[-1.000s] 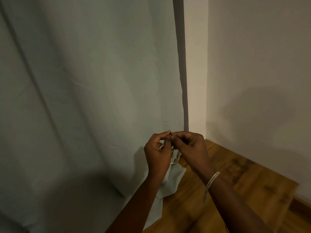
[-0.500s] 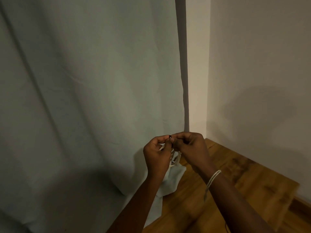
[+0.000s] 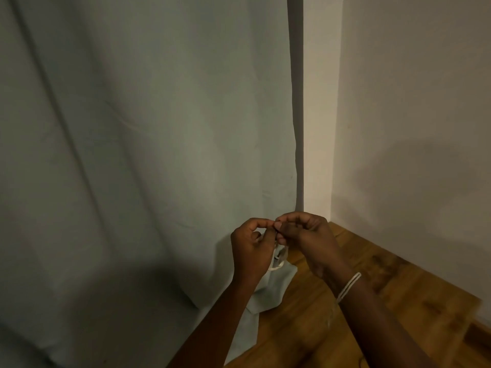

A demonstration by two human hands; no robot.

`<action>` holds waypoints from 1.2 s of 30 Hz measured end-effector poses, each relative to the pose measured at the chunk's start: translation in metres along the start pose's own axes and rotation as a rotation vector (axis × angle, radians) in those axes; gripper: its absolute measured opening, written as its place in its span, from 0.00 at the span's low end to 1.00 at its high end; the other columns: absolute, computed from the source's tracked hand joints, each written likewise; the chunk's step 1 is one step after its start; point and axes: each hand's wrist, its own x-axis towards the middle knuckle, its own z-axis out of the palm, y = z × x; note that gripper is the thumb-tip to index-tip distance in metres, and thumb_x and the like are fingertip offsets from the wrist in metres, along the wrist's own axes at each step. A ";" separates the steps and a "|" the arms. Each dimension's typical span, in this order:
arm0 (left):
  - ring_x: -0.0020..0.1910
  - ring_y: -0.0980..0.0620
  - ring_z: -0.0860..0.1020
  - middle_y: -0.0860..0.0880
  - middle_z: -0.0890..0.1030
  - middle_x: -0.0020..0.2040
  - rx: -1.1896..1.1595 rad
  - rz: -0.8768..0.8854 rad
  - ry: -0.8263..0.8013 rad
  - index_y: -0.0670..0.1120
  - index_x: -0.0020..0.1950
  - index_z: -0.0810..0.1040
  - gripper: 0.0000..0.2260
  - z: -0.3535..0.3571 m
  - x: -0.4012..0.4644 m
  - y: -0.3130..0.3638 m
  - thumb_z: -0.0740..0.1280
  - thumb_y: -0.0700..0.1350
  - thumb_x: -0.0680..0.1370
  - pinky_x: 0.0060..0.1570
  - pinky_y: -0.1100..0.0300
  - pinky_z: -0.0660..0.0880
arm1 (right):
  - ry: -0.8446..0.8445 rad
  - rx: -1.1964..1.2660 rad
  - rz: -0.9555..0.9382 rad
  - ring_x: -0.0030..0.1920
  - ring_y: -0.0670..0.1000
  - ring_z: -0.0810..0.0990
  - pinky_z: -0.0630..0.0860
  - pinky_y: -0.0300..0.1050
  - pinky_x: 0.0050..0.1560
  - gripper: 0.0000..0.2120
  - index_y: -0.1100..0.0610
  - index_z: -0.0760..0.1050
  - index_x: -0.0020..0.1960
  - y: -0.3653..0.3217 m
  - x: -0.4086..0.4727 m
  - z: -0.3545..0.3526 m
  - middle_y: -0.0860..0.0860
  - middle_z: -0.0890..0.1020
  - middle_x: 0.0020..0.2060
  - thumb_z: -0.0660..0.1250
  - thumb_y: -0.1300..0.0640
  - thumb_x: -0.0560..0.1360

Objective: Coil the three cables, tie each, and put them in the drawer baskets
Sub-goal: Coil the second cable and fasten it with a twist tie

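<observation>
White cable (image 3: 279, 257): thin, pale, looped, mostly hidden, hanging below joined fingertips above wooden floor (image 3: 372, 301). Left hand (image 3: 251, 251) and right hand (image 3: 309, 240): fingers curled, pinching cable top together. Grey curtain (image 3: 146, 142) behind.

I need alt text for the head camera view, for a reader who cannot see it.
Two hands meet fingertip to fingertip in front of a pale curtain: the left hand and right hand pinch something small, with a white cable hanging below them. A white cord circles the right wrist, above a wooden floor.
</observation>
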 end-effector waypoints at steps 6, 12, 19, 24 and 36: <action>0.36 0.47 0.83 0.47 0.84 0.36 -0.044 -0.023 -0.051 0.43 0.42 0.83 0.08 -0.006 0.004 -0.003 0.69 0.47 0.73 0.38 0.45 0.82 | -0.033 0.011 0.058 0.38 0.53 0.86 0.82 0.41 0.41 0.06 0.66 0.83 0.50 0.002 0.002 0.001 0.61 0.86 0.41 0.70 0.67 0.75; 0.39 0.49 0.83 0.49 0.84 0.37 -0.023 0.021 -0.192 0.43 0.41 0.82 0.06 -0.018 0.013 -0.003 0.70 0.45 0.71 0.41 0.55 0.81 | 0.010 -0.038 0.023 0.34 0.51 0.80 0.79 0.43 0.38 0.06 0.65 0.83 0.48 0.005 0.007 0.000 0.56 0.83 0.35 0.67 0.67 0.77; 0.41 0.51 0.83 0.47 0.85 0.41 -0.027 -0.007 -0.311 0.41 0.45 0.84 0.05 -0.022 0.018 -0.007 0.71 0.43 0.74 0.42 0.59 0.79 | -0.003 -0.049 -0.026 0.33 0.48 0.81 0.78 0.39 0.34 0.08 0.69 0.80 0.48 0.003 0.011 0.008 0.57 0.85 0.36 0.63 0.67 0.79; 0.36 0.53 0.79 0.45 0.83 0.39 -0.066 -0.132 -0.385 0.43 0.46 0.83 0.04 -0.022 0.018 -0.002 0.70 0.43 0.76 0.37 0.60 0.75 | 0.029 -0.110 -0.095 0.33 0.51 0.79 0.79 0.40 0.36 0.09 0.69 0.79 0.46 0.009 0.009 0.011 0.64 0.83 0.36 0.62 0.67 0.80; 0.36 0.49 0.81 0.45 0.82 0.38 0.089 -0.056 -0.479 0.47 0.46 0.79 0.03 -0.025 0.005 -0.017 0.67 0.45 0.75 0.38 0.55 0.78 | -0.020 -0.322 -0.215 0.33 0.50 0.81 0.80 0.39 0.39 0.12 0.62 0.82 0.40 0.019 0.005 0.006 0.56 0.83 0.31 0.64 0.65 0.80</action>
